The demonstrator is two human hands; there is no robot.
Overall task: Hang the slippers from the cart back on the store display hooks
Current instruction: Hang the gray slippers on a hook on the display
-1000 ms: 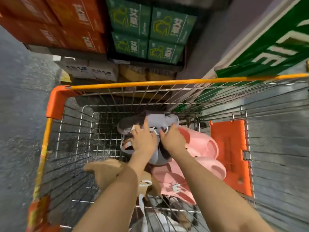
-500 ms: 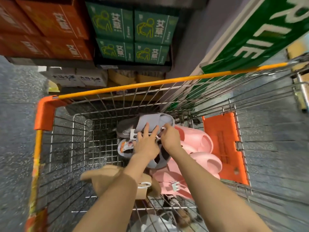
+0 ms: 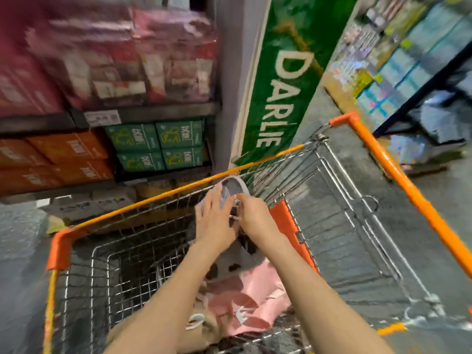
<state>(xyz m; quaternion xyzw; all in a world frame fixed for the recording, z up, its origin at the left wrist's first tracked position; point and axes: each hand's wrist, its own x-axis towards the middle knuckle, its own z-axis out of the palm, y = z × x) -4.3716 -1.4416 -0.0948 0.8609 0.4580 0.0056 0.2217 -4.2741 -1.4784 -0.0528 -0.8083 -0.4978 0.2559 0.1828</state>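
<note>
A grey pair of slippers (image 3: 233, 187) is lifted above the wire cart (image 3: 102, 264), near its far orange rim. My left hand (image 3: 214, 223) lies against the pair's left side with fingers stretched along it. My right hand (image 3: 255, 221) pinches the white hanger clip on the pair's right side. Pink slippers (image 3: 245, 300) and a tan pair (image 3: 204, 330) lie on the cart floor under my forearms. No display hooks are in view. The frame is blurred by motion.
Shelves with green (image 3: 155, 146) and orange boxes (image 3: 56, 159) stand beyond the cart. A green DARLIE sign (image 3: 278, 98) leans at the upper middle. The cart's orange child-seat flap (image 3: 288, 226) is on the right. Another shelf (image 3: 413, 60) stands at the far right.
Both hands have raised the grey slippers out of the cart basket toward its far rim. The view has swung upward and to the right.
</note>
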